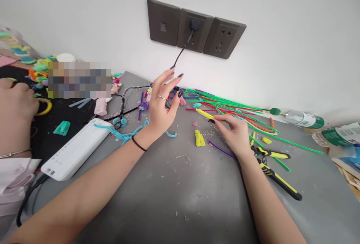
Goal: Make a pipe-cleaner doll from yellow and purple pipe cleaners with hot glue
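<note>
My left hand (163,103) is raised above the grey table (174,199), palm turned inward, fingers spread and empty, with a ring and a black wrist band. My right hand (234,133) rests on the table and pinches the end of a yellow pipe cleaner (204,114) between thumb and fingers. A short folded yellow piece (199,138) lies between the two hands. A purple pipe cleaner (221,149) runs under my right hand. A pile of green, red and other coloured pipe cleaners (236,107) spreads along the wall behind my right hand.
Yellow-handled pliers (277,171) lie right of my right forearm. A white power strip (74,150) and light blue pipe cleaner shape (123,133) lie at left. Another person's hand (17,103) works at far left. Water bottles (305,119) lie at right. Wall sockets (194,28) above.
</note>
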A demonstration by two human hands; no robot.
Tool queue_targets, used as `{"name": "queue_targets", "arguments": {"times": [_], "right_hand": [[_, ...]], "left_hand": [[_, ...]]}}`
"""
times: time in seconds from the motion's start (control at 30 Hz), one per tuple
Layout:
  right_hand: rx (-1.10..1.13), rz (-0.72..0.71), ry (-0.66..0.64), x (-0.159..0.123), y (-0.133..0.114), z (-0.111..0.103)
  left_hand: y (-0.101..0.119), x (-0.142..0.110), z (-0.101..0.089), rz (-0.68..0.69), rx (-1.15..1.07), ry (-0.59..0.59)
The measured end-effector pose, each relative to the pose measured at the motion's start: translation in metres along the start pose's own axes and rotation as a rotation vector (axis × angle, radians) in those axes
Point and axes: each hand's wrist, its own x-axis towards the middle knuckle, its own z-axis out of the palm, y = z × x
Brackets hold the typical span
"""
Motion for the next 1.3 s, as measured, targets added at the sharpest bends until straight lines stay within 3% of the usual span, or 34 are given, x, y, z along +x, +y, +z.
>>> {"name": "queue_targets", "arguments": {"times": [0.1,0.23,0.37,0.53,1.03,1.3], "right_hand": [[-0.054,0.007,0.052,0.001,0.002,-0.001],[-0.096,0.0,0.082,0.002,0.002,-0.001],[-0.092,0.011,0.094,0.002,0.001,0.0],[-0.075,0.059,0.121,0.002,0.005,0.0],[0.014,0.134,0.136,0.001,0.002,0.0],[0.035,0.145,0.143,0.001,0.003,0.001]], "left_hand": [[-0.001,0.005,-0.003,-0.269,-0.234,0.024],[-0.01,0.012,-0.007,-0.714,-0.658,-0.126],[-0.016,0.014,-0.009,-0.906,-0.867,-0.183],[-0.02,0.01,-0.005,-0.969,-0.933,-0.188],[-0.01,0.008,0.001,-0.943,-0.731,-0.187],[-0.02,0.004,0.003,-0.898,-0.641,-0.098]]}}
